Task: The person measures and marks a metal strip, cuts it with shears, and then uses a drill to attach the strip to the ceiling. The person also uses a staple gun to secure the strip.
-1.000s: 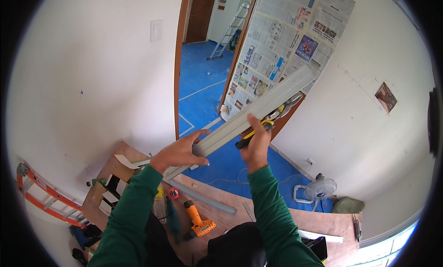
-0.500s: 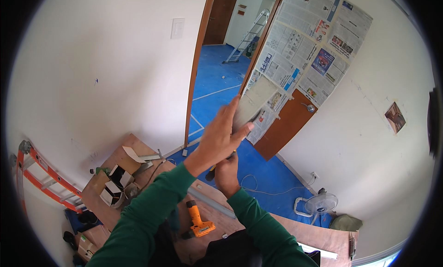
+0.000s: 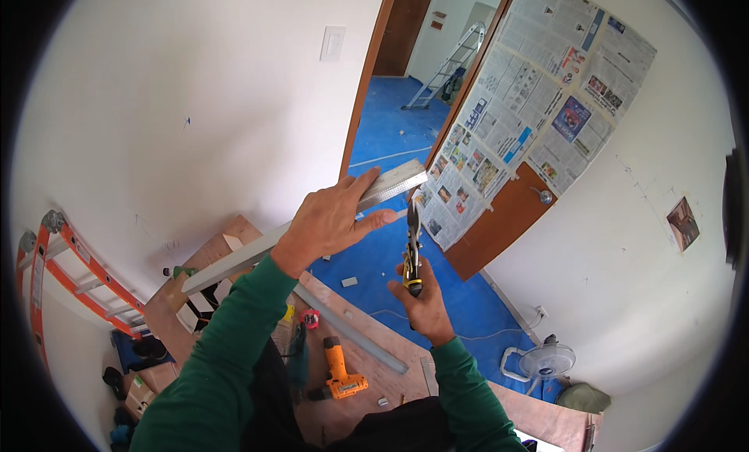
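One blue-covered floor point(image 3: 394, 132) runs through the doorway, where one newspaper-covered door point(image 3: 538, 116) stands ajar, its lower part bare brown around the handle. Below, one plywood board point(image 3: 394, 386) stretches across the view. There are two ladders: an orange ladder point(image 3: 76, 257) at the left wall and a grey ladder point(image 3: 451, 62) beyond the doorway. Two long metal lengths show: the metal channel point(image 3: 394, 180), held slantwise above the board with its end raised before the door's edge, and a grey bar point(image 3: 351, 331) lying on the board. The left hand point(image 3: 328, 222) is closed over the metal channel, thumb spread along its underside; this hand and its sleeve hide part of the channel and some clutter on the board. The right hand point(image 3: 425, 304) has its fingers wrapped around the handles of one pair of snips, blades up, just below the channel's end; whether they touch it cannot be told. One fan point(image 3: 548, 360) stands beyond the board. One orange drill point(image 3: 337, 370) lies on it, then the snips point(image 3: 413, 253), then one round red object point(image 3: 310, 318).
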The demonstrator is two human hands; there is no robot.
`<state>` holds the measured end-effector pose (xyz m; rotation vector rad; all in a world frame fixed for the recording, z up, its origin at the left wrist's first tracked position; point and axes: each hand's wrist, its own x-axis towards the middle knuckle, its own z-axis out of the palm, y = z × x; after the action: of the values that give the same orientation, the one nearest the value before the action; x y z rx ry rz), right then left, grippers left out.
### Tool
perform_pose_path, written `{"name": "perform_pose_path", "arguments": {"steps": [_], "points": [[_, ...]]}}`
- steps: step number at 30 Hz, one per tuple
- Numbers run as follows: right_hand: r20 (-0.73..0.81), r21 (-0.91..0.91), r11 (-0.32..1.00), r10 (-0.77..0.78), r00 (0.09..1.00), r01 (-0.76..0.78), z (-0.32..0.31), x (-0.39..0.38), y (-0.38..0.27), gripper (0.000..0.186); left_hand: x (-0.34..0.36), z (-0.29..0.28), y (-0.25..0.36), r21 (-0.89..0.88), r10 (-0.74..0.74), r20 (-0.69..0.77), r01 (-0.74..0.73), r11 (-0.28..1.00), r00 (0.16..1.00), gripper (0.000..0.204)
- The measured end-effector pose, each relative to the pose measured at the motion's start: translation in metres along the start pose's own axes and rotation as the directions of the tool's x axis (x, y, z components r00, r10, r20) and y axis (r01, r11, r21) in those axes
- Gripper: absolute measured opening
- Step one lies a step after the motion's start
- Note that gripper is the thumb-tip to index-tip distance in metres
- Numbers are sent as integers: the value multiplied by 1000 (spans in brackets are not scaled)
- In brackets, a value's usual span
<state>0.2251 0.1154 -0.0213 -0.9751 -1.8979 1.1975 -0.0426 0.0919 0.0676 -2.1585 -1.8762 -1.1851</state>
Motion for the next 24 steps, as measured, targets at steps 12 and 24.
{"name": "perform_pose_path", "arguments": {"steps": [12, 24], "points": [[58, -112, 993, 33, 998, -27, 3, -2, 20, 82, -4, 28, -17, 106, 44, -107, -33, 994, 993, 69], [30, -110, 992, 59, 998, -55, 1, 2, 30, 88, -5, 28, -22, -10, -8, 32, 8, 1000, 999, 76]]}}
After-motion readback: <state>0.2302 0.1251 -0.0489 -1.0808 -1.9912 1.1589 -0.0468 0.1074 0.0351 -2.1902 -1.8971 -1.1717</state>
